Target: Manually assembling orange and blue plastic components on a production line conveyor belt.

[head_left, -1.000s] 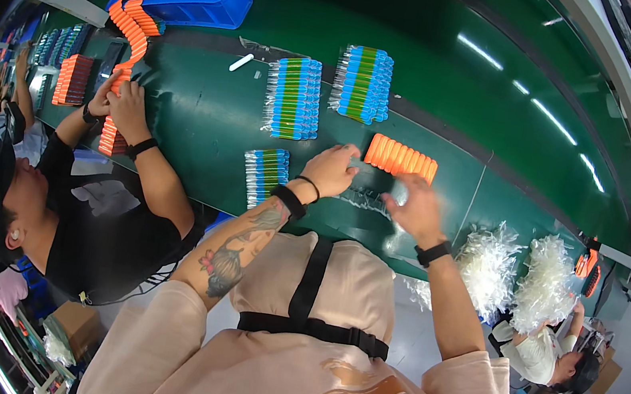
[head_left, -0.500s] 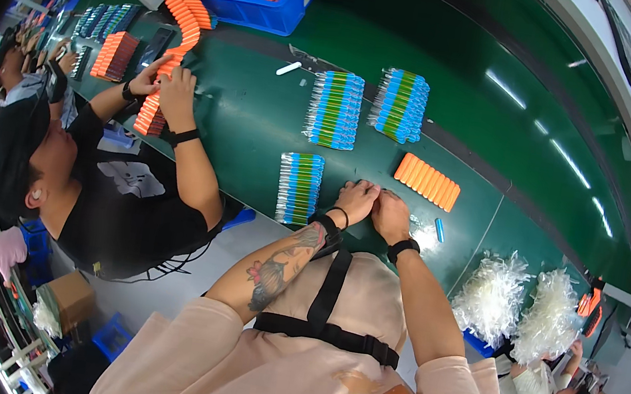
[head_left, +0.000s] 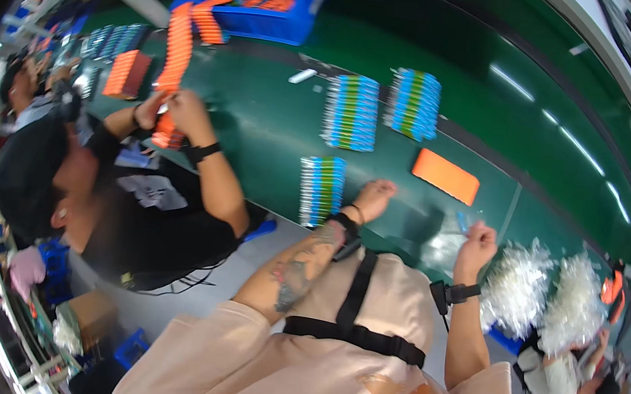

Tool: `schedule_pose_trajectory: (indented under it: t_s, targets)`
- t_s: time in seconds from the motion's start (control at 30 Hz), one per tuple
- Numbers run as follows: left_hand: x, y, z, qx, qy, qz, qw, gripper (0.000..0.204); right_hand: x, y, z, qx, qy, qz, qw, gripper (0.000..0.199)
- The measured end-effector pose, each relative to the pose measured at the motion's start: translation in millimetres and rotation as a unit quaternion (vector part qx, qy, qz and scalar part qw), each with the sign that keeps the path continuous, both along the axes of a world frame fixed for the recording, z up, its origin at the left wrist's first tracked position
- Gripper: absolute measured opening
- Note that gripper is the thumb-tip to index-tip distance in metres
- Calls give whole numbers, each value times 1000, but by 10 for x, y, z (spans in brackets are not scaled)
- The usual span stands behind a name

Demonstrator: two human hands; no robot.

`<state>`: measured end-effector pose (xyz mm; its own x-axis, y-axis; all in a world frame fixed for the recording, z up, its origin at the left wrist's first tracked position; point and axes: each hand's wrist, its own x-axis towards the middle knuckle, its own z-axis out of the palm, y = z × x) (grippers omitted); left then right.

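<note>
A: Hands, quick?

B: Left hand (head_left: 374,200) low over the glossy green tabletop (head_left: 262,117), fingers bent, motion-smeared; can't tell if they pinch anything. Right hand (head_left: 477,247) well apart from it, fingers curled in; can't tell what, if anything, is between the tips.

A: Things?

B: Slim little blue piece (head_left: 463,222) on the table, just beside the right fingertips, blurry. Flat orange block of side-by-side cylinders (head_left: 446,177) farther across. Blue bundle with a green band (head_left: 321,191) by the left wrist. Heap of clear, crinkly plastic (head_left: 519,284) right of the right hand.

A: Doing it well?

B: My take: light pinch on the blue piece's sides, since it might roll. Keep knuckles off the orange block so its row stays straight.

A: Versus half a second ago?

B: Hands were together before the body; now parted, the right out toward the plastic. Blue piece and orange block keep their spacing. Whole view shifted, so the tabletop stuff sits farther right.
</note>
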<state>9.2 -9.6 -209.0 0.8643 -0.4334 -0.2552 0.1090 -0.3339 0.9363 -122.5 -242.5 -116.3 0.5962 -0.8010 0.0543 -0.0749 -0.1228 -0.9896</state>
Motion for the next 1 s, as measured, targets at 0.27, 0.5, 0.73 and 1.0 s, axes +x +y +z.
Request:
schedule_pose_trajectory:
  t_s: [0.27, 0.5, 0.73, 1.0]
  targets:
    - [112, 271, 84, -22, 103, 1, 994, 30, -926, -1653, 2167, -196, -75, -321, 924, 25]
    - [98, 55, -171, 0, 139, -13, 990, 36, -1485, -1747, 1339, -427, 288, -230, 826, 17]
    - [73, 95, -166, 7, 116, -17, 993, 37, -1244, -1310, 268, -393, 555, -52, 732, 49]
    - [35, 221, 511, -52, 174, -33, 983, 39, -846, -587, 416, -170, 281, -27, 944, 19]
